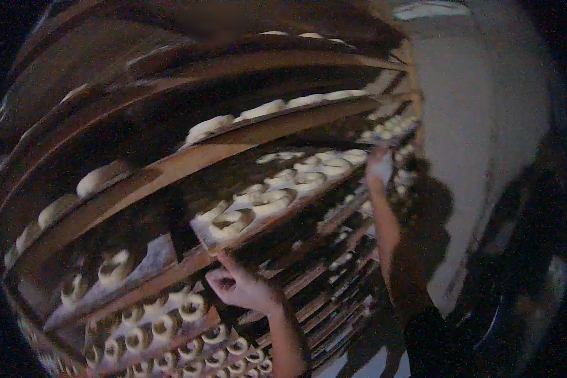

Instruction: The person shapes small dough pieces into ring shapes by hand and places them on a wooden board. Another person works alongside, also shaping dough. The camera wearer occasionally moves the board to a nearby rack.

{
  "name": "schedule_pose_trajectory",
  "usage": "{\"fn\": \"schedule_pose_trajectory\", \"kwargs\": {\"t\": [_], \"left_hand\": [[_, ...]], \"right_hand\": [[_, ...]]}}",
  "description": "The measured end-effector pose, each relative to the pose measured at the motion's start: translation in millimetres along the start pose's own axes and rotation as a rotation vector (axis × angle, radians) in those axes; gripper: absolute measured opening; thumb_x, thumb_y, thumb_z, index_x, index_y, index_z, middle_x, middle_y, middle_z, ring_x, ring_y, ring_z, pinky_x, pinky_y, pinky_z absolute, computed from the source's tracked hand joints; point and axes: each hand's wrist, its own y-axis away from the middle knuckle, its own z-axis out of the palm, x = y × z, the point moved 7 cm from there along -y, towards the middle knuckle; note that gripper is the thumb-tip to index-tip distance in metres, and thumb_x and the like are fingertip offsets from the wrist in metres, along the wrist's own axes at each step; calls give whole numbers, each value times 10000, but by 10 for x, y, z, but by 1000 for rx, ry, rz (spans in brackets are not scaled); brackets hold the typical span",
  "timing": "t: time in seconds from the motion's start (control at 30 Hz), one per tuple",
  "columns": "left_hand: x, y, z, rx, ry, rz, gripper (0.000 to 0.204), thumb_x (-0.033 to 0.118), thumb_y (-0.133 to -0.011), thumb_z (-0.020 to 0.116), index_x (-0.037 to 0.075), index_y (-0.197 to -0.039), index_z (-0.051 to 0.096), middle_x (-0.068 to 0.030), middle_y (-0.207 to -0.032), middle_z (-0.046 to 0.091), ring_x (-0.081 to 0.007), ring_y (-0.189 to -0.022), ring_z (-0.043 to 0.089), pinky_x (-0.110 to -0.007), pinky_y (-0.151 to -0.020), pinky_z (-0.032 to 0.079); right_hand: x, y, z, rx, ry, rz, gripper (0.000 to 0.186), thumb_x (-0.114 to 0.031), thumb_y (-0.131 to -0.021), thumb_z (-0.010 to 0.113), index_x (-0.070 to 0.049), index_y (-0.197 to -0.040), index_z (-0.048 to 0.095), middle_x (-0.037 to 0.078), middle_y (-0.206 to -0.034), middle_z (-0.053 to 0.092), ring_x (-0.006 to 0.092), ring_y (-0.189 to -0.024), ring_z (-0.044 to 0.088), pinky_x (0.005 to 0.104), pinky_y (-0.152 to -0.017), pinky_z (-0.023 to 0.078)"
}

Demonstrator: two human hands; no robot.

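A long wooden board carries two rows of pale dough rings, with flatter dough pieces toward the back. At the board's left end, my left hand holds its lower corner, index finger reaching up against the edge and the other fingers curled. My right hand is at the board's far right end, closed about it; its fingers are blurred. The board slopes up to the right, in front of the rack between two shelf levels.
Wooden rack shelves run across the view, with pale dough loaves above and several dough rings on boards below. More small dough pieces lie at the rack's right end. A pale wall stands to the right.
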Motion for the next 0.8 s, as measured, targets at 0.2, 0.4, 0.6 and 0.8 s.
{"fn": "schedule_pose_trajectory", "kwargs": {"t": [0.2,0.4,0.6,0.8], "left_hand": [[255,1469,-607,-470,177,-367,281,221,-891,628,39,-748,470,-47,-748,532,-151,-719,480,-309,-781,455],[814,3591,-2690,-1728,289,-680,241,227,-885,627,19,-819,525,-84,-822,582,-182,-788,536,-328,-793,465],[2555,4848,-5818,-3355,1008,-594,250,235,-875,625,-9,-920,602,-135,-927,651,-225,-885,616,-355,-810,479],[5479,5003,-7568,-3158,1767,60,195,201,-872,596,52,-993,633,-133,-994,659,-286,-898,642,-355,-748,497]], "right_hand": [[310,2941,-2313,-789,-332,-288,446,-318,-931,424,-16,-1259,448,247,-1086,586,400,-896,603,479,-739,494],[2073,5198,-6523,-1505,156,499,415,-326,-913,464,-6,-1171,515,231,-1029,613,387,-889,614,462,-742,498],[744,6694,-12304,-568,775,1500,396,-335,-895,505,5,-1083,581,214,-972,640,374,-883,625,444,-746,501],[-2138,6487,-15099,502,1410,1296,302,-296,-849,564,-19,-962,608,214,-895,641,369,-830,634,433,-735,500]]}}
